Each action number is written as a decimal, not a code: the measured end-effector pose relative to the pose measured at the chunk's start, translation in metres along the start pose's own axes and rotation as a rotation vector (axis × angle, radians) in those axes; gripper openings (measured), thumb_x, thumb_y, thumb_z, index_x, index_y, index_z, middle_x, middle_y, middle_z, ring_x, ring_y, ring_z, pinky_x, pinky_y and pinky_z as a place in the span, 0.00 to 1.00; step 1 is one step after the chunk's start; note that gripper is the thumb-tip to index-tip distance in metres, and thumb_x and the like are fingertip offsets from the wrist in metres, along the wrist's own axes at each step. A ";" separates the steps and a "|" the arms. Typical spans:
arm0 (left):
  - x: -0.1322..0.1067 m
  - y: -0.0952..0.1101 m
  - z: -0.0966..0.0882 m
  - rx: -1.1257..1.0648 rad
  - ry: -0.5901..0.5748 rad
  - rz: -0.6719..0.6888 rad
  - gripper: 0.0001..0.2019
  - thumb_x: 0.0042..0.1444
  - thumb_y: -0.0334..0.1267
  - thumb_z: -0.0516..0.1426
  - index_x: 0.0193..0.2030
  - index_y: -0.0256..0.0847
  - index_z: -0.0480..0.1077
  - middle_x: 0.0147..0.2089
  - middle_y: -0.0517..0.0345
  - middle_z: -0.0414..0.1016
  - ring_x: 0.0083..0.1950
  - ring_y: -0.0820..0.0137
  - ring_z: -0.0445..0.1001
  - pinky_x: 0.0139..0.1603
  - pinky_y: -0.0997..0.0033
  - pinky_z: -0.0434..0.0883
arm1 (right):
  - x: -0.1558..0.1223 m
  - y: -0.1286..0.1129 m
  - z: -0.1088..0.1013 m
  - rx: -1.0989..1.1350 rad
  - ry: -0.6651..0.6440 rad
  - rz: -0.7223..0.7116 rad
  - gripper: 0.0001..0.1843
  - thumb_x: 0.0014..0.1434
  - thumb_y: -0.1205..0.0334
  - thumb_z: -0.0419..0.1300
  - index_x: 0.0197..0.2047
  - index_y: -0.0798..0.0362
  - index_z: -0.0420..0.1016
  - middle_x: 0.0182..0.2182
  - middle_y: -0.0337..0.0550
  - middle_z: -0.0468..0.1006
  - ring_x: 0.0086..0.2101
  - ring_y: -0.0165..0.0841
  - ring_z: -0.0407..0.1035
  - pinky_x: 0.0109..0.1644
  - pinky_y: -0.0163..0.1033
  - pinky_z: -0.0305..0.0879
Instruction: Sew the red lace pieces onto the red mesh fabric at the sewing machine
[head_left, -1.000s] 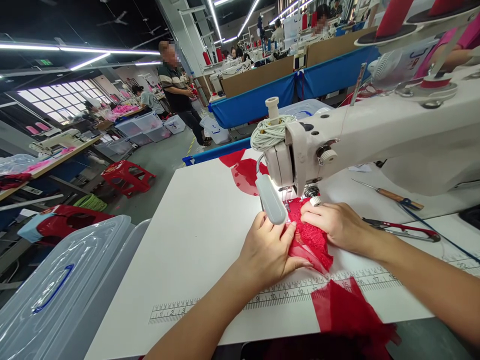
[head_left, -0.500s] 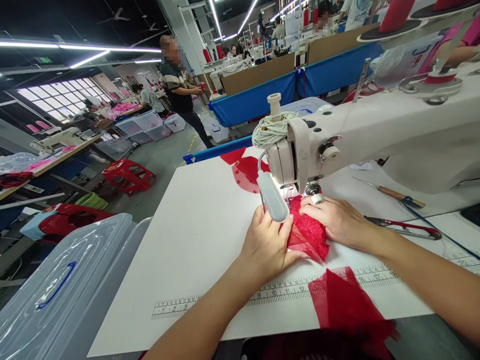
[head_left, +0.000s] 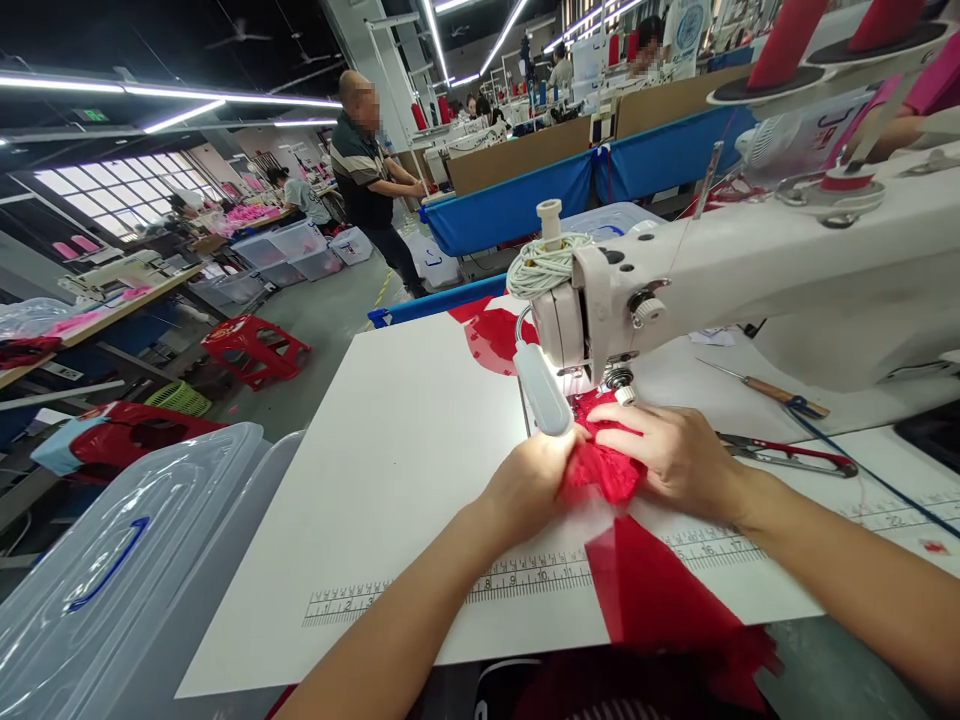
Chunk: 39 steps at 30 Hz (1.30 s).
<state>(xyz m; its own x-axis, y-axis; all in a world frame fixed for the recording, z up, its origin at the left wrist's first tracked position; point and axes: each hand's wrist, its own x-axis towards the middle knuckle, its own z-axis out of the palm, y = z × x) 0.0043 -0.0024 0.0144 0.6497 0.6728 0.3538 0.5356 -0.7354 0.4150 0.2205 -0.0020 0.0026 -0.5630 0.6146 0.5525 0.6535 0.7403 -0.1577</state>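
A piece of red lace fabric [head_left: 604, 468] lies bunched on the white table [head_left: 405, 460] just in front of the sewing machine's needle. My left hand [head_left: 529, 488] is closed on its left edge, lit by the small work lamp [head_left: 541, 390]. My right hand [head_left: 671, 452] rests curled over the fabric's right side, fingers pinching it near the presser foot [head_left: 619, 380]. A longer strip of red sheer fabric [head_left: 649, 590] trails from the bunch toward me over the printed ruler [head_left: 420, 595]. The white sewing machine [head_left: 750, 270] arches over both hands.
Red-handled scissors [head_left: 787, 455] and a wooden-handled tool [head_left: 776, 395] lie right of my right hand. More red fabric [head_left: 495, 335] sits behind the machine. A clear plastic bin lid [head_left: 112, 570] is at the left. A person [head_left: 367, 180] stands in the aisle beyond a red stool [head_left: 255, 345].
Both hands have drawn closer together and gathered the lace into a tighter bunch. My left hand went from flat on the fabric to closed on it. The trailing strip shifted left.
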 end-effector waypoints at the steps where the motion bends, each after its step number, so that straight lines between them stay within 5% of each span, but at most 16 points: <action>1: 0.002 -0.003 0.000 -0.161 -0.011 -0.131 0.07 0.61 0.28 0.46 0.39 0.40 0.62 0.34 0.55 0.73 0.29 0.70 0.73 0.29 0.71 0.71 | 0.001 0.000 0.003 0.057 0.029 0.042 0.12 0.60 0.69 0.51 0.37 0.51 0.76 0.43 0.43 0.80 0.35 0.34 0.72 0.31 0.36 0.59; 4: 0.009 -0.009 -0.004 -0.559 -0.055 -0.493 0.06 0.64 0.36 0.45 0.38 0.42 0.60 0.23 0.65 0.64 0.16 0.73 0.67 0.18 0.74 0.65 | 0.006 0.001 0.011 0.201 0.079 0.263 0.09 0.56 0.66 0.52 0.26 0.51 0.71 0.26 0.40 0.77 0.24 0.30 0.67 0.26 0.34 0.55; 8: 0.017 -0.003 -0.011 -0.745 -0.155 -0.665 0.04 0.61 0.38 0.50 0.39 0.42 0.64 0.22 0.65 0.64 0.16 0.72 0.69 0.16 0.75 0.66 | 0.011 0.004 0.018 0.221 0.125 0.363 0.15 0.53 0.65 0.50 0.17 0.50 0.52 0.16 0.37 0.65 0.18 0.28 0.57 0.22 0.33 0.49; 11: 0.017 0.001 -0.010 -0.743 -0.149 -0.618 0.07 0.51 0.31 0.56 0.37 0.42 0.65 0.22 0.67 0.62 0.18 0.73 0.68 0.17 0.76 0.66 | 0.011 0.002 0.016 0.210 0.135 0.365 0.15 0.52 0.64 0.51 0.17 0.50 0.51 0.16 0.37 0.64 0.18 0.28 0.56 0.21 0.33 0.48; 13: 0.016 0.001 -0.006 -0.727 -0.088 -0.585 0.06 0.50 0.30 0.57 0.34 0.42 0.63 0.21 0.68 0.61 0.18 0.75 0.66 0.16 0.77 0.64 | 0.010 -0.001 0.013 0.177 0.135 0.348 0.12 0.54 0.61 0.53 0.20 0.50 0.60 0.18 0.37 0.68 0.18 0.29 0.58 0.22 0.34 0.50; 15: 0.015 -0.002 -0.005 -0.728 -0.067 -0.601 0.05 0.55 0.35 0.55 0.31 0.42 0.62 0.21 0.67 0.61 0.16 0.74 0.67 0.15 0.76 0.63 | 0.008 -0.002 0.011 0.118 0.143 0.305 0.07 0.56 0.63 0.53 0.30 0.50 0.72 0.24 0.39 0.76 0.21 0.31 0.64 0.24 0.34 0.53; 17: 0.015 -0.006 -0.007 -0.727 -0.104 -0.611 0.10 0.61 0.40 0.52 0.29 0.42 0.61 0.20 0.65 0.63 0.16 0.72 0.70 0.16 0.75 0.65 | 0.006 -0.001 0.009 0.018 0.183 0.257 0.14 0.56 0.69 0.51 0.40 0.51 0.76 0.27 0.39 0.79 0.24 0.31 0.69 0.25 0.34 0.55; 21: 0.016 -0.010 -0.013 -0.700 -0.120 -0.577 0.15 0.63 0.44 0.51 0.26 0.42 0.57 0.17 0.65 0.62 0.17 0.71 0.70 0.17 0.75 0.64 | 0.001 0.003 0.005 -0.146 0.262 0.243 0.14 0.58 0.72 0.50 0.34 0.50 0.76 0.23 0.38 0.78 0.21 0.31 0.68 0.23 0.36 0.53; 27: 0.015 -0.006 -0.014 -0.631 -0.128 -0.436 0.18 0.65 0.48 0.50 0.26 0.42 0.60 0.21 0.62 0.66 0.19 0.72 0.68 0.20 0.72 0.67 | 0.002 -0.004 0.003 0.167 0.050 0.279 0.17 0.57 0.65 0.56 0.51 0.50 0.72 0.45 0.45 0.81 0.38 0.39 0.76 0.35 0.39 0.68; 34: 0.017 -0.007 -0.025 -0.399 -0.140 -0.313 0.12 0.62 0.36 0.49 0.26 0.41 0.60 0.26 0.61 0.66 0.27 0.72 0.68 0.28 0.71 0.69 | 0.016 -0.013 0.003 0.484 0.073 0.376 0.07 0.55 0.65 0.53 0.26 0.50 0.69 0.22 0.39 0.71 0.25 0.32 0.65 0.29 0.36 0.60; 39: 0.019 -0.002 -0.028 -0.669 -0.316 -0.466 0.07 0.53 0.29 0.53 0.26 0.40 0.59 0.26 0.63 0.64 0.24 0.75 0.69 0.26 0.73 0.71 | 0.016 -0.015 0.004 0.613 0.064 0.487 0.13 0.54 0.63 0.53 0.20 0.49 0.56 0.15 0.33 0.63 0.18 0.29 0.57 0.23 0.35 0.52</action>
<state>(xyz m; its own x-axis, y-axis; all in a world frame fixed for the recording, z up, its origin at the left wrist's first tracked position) 0.0002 0.0138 0.0440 0.6154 0.7669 -0.1821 0.4191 -0.1227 0.8996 0.1996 -0.0027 0.0109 -0.2426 0.9054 0.3484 0.4132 0.4213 -0.8073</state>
